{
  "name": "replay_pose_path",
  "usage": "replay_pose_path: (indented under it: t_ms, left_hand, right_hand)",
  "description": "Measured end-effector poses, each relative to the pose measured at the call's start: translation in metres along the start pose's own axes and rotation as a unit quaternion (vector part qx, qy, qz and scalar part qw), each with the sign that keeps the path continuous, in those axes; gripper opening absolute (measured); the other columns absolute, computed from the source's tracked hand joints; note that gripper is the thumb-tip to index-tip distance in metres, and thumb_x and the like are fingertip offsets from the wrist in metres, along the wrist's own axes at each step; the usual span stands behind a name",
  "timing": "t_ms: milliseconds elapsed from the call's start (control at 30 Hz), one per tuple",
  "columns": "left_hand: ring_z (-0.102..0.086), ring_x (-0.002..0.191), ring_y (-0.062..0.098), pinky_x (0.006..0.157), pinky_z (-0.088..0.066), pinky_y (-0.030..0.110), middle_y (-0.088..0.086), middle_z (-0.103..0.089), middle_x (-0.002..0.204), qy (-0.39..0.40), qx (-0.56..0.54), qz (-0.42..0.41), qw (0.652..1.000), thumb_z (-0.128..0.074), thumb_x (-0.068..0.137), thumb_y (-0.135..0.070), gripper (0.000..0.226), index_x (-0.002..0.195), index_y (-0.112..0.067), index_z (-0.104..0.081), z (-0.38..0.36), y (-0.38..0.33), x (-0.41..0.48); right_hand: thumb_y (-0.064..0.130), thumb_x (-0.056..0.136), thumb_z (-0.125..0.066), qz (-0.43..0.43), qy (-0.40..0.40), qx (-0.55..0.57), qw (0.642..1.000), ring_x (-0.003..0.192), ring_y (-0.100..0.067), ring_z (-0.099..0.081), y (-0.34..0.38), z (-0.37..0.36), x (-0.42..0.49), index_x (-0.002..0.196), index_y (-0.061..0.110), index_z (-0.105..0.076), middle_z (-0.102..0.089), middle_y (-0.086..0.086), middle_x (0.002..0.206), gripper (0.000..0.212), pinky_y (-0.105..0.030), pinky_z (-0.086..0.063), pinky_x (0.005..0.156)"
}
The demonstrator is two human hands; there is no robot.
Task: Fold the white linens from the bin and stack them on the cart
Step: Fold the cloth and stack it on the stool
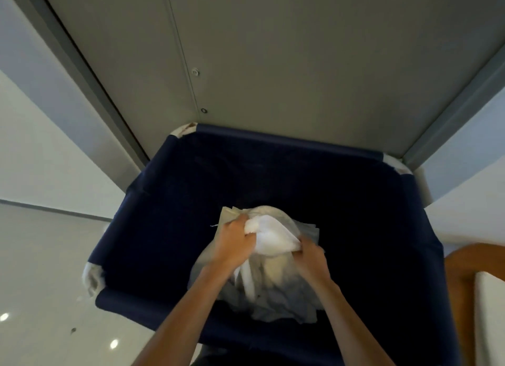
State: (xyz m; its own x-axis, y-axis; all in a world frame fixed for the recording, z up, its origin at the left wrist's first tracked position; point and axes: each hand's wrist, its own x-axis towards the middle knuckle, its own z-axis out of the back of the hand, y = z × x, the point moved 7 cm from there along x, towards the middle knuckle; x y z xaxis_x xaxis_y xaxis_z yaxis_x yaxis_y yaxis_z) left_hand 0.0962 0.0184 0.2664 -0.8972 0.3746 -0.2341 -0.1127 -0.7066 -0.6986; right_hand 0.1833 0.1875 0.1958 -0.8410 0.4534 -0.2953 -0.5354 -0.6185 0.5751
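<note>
Grey wall panel (273, 51) behind the navy bin (287, 138), your left hand (235, 245) and right hand (311, 259) both clench a bunched white linen (270, 237) inside it, so I'd say pickup step, next needs lifting clear and shaking flat.

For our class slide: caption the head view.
Left hand and right hand grip a bunched white linen inside the navy bin.

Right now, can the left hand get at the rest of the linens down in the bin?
Probably yes, once freed: the left hand and right hand both grip a white linen just above the pile, and the bin is open.
</note>
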Motion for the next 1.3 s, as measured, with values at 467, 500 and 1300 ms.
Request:
replay_pose_path:
  t_ms: [467, 500, 1300]
  left_hand:
    - [-0.058, 0.104, 0.014, 0.089, -0.049, 0.034, -0.008, -0.060, 0.114, 0.078, 0.128, -0.177, 0.973, -0.058, 0.078, -0.020, 0.040, 0.115, -0.035, -0.050, -0.030, -0.029, 0.008]
    - [-0.062, 0.092, 0.014, 0.079, -0.053, 0.036, -0.008, -0.064, 0.104, 0.077, 0.136, -0.171, 0.973, -0.052, 0.076, -0.027, 0.031, 0.106, -0.037, -0.049, -0.027, -0.028, 0.011]
    - [-0.055, 0.103, 0.013, 0.086, -0.049, 0.027, -0.010, -0.052, 0.111, 0.113, 0.090, -0.087, 0.986, -0.060, 0.081, -0.011, 0.038, 0.117, -0.022, -0.051, 0.016, 0.012, 0.014]
  right_hand:
    - [0.013, 0.085, -0.065, 0.099, -0.006, 0.106, 0.989, 0.054, 0.007, -0.053, 0.086, 0.044, -0.021, 0.065, 0.027, -0.052, -0.051, 0.015, 0.061, 0.028, -0.010, -0.040, 0.054]
    - [0.012, 0.083, -0.066, 0.095, -0.010, 0.112, 0.989, 0.053, 0.006, -0.051, 0.086, 0.048, -0.021, 0.063, 0.030, -0.048, -0.050, 0.014, 0.060, 0.033, -0.010, -0.040, 0.053]
    - [0.018, 0.092, -0.051, 0.077, 0.032, 0.125, 0.989, 0.067, -0.001, -0.054, 0.083, 0.005, 0.000, 0.075, 0.035, -0.048, -0.056, 0.012, 0.072, 0.024, -0.015, -0.039, 0.060]
